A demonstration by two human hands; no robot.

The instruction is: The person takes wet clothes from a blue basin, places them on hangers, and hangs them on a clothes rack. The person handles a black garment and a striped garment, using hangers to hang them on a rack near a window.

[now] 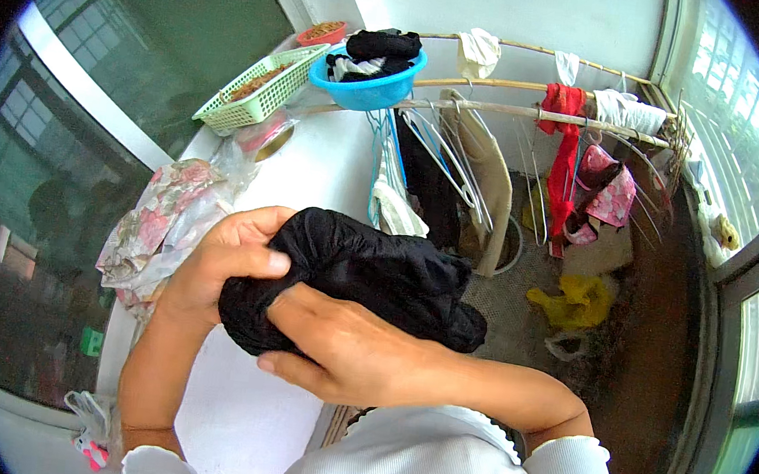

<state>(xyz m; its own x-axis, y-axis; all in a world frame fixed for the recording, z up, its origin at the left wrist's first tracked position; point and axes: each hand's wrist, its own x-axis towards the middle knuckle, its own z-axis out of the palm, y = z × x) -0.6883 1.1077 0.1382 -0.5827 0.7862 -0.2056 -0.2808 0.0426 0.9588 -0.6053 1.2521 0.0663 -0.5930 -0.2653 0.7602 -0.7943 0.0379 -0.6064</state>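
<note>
left hand (217, 258): grip pinching black garment (376, 269) | right hand (346, 343): fingers in its fold, closure unclear | slack pinch could drop it

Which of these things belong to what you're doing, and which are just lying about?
Apparently part of it:
- black cloth, with the left hand gripping it and fingers of the right hand tucked in
- probably the blue basin of black and white clothes

Seemingly just lying about:
- green basket
- flowered bundle
- yellow bag on the floor
</note>
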